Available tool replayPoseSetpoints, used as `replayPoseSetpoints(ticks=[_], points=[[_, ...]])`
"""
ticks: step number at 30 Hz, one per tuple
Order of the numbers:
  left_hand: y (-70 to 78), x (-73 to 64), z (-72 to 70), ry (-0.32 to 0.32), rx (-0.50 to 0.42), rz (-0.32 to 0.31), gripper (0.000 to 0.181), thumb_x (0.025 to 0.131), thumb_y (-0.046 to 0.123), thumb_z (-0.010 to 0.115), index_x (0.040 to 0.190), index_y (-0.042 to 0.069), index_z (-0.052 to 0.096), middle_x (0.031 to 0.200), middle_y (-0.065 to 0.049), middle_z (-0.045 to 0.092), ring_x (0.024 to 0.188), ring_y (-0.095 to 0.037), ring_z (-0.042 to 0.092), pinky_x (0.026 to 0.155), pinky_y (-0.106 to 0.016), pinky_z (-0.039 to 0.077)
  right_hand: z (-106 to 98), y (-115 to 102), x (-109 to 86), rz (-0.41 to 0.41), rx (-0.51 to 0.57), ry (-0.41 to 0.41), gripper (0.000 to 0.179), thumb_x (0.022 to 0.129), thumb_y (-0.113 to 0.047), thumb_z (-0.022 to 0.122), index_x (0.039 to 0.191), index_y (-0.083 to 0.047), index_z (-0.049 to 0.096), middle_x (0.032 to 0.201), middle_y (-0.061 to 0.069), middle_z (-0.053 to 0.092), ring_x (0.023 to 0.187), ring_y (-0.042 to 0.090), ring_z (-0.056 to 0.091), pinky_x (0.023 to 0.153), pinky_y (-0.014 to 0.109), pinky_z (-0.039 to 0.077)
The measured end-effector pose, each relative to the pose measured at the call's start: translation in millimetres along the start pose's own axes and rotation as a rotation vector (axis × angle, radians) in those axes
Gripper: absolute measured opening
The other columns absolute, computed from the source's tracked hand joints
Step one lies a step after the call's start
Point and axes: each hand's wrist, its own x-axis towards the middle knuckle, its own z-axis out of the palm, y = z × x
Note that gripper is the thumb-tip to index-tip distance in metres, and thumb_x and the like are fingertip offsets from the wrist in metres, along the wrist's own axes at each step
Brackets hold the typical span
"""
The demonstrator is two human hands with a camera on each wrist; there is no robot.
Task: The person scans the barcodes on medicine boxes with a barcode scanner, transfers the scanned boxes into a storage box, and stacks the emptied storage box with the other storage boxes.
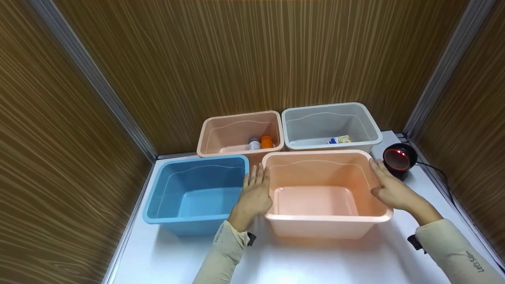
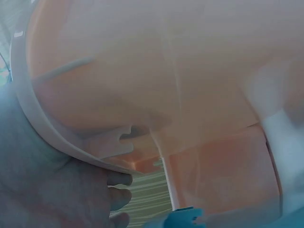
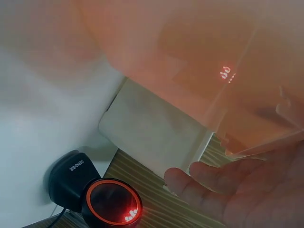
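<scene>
A light-orange plastic bin (image 1: 319,227) stands on the white table between the two hands, and no items show inside it. My left hand (image 1: 254,197) lies along its left side with straight fingers pointing away, in the gap beside a blue bin (image 1: 189,227). On the opposite side, my right hand (image 1: 394,193) rests against the right rim, fingers extended. In the left wrist view the bin's rim (image 2: 42,118) runs across the left palm. A black scanner (image 3: 114,202) with a glowing red ring sits just beyond the right fingertips.
Behind stand a pinkish bin (image 1: 225,136) holding a white bottle (image 1: 254,144) and an orange bottle (image 1: 267,142), and a grey bin (image 1: 305,128) with small boxes (image 1: 340,139). The scanner's cable (image 1: 446,177) runs along the right edge. Wood-patterned walls (image 1: 244,55) enclose the table.
</scene>
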Motion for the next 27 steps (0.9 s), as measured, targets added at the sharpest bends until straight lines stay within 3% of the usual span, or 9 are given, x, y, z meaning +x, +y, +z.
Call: replayPoseSetpoints(ticks=[11, 18, 27], points=[[1.1, -6.4, -21.0, -0.015, -0.001, 0.019, 0.073, 0.086, 0.012, 0.043, 0.151, 0.004, 0.011, 0.157, -0.015, 0.001, 0.14, -0.029, -0.014, 0.11, -0.047, -0.002, -15.3, -14.1, -5.3, -0.033, 0.05, 0.007, 0.084, 0.081, 0.002, 0.056, 0.148, 0.007, 0.006, 0.151, 0.032, 0.002, 0.139, 0.041, -0.003, 0.107, 0.057, 0.004], [-1.3, -11.5, -37.2, -0.013, -0.005, 0.029, 0.073, 0.084, 0.011, 0.04, 0.151, 0.004, 0.013, 0.157, -0.013, 0.003, 0.141, -0.027, -0.01, 0.111, -0.046, -0.002, -27.0, -31.3, -9.1, -0.042, 0.039, -0.008, 0.082, 0.082, 0.002, 0.052, 0.148, 0.006, 0.004, 0.153, 0.027, -0.001, 0.14, 0.038, -0.003, 0.108, 0.054, 0.004], [-4.8, -18.7, -65.0, 0.011, 0.018, 0.044, 0.072, 0.087, 0.013, 0.041, 0.151, 0.002, 0.01, 0.157, -0.015, 0.003, 0.141, -0.027, -0.012, 0.111, -0.045, -0.002, -41.0, -55.4, -10.8, -0.009, 0.024, -0.032, 0.086, 0.086, -0.002, 0.053, 0.149, 0.0, -0.006, 0.154, 0.018, -0.013, 0.14, 0.035, -0.01, 0.103, 0.064, 0.005]])
